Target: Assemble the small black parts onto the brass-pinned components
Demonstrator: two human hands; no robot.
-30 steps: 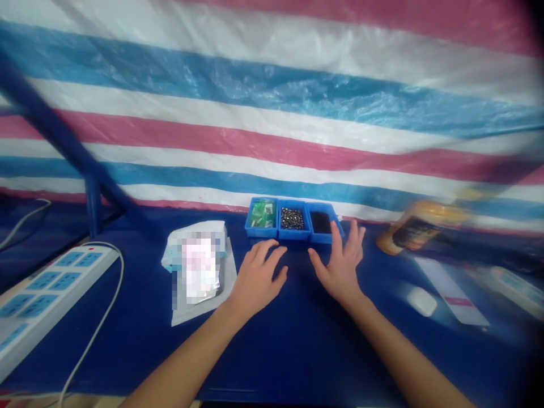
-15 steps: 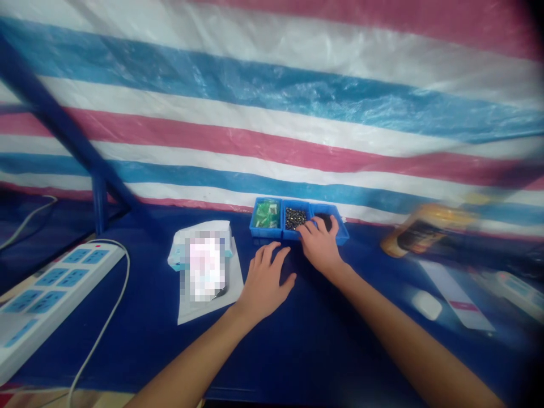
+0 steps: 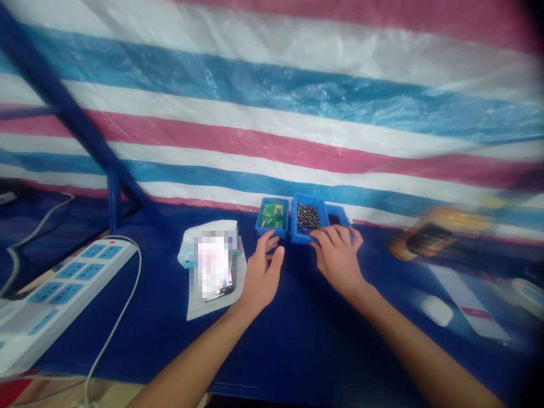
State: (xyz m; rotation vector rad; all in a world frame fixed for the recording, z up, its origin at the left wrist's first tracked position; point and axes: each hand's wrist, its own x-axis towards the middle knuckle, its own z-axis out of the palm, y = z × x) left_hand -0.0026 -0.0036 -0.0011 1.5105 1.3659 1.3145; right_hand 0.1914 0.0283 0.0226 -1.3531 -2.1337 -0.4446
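Three small blue plastic bins stand in a row at the back of the blue bench. The left bin [image 3: 272, 225] holds green packets, and the middle bin [image 3: 306, 220] holds shiny dark metal beads. It looks lifted and tilted toward me, with my right hand [image 3: 338, 258] gripping its front rim. Those fingers also cover most of the right bin [image 3: 343, 222], whose black contents barely show. My left hand [image 3: 262, 273] is open, its fingertips at the left bin's front corner.
A pixelated white packet [image 3: 212, 266] on a pale sheet lies left of my hands. Further left are a white power strip [image 3: 72, 289] and its cable. A blurred orange jar [image 3: 437, 238], a white mouse [image 3: 437, 310] and a white sheet lie to the right. A striped tarp hangs behind.
My right hand has moved from above the right bin to the middle bin's rim, and that bin now sits raised and tilted. My left hand has moved forward to the left bin.
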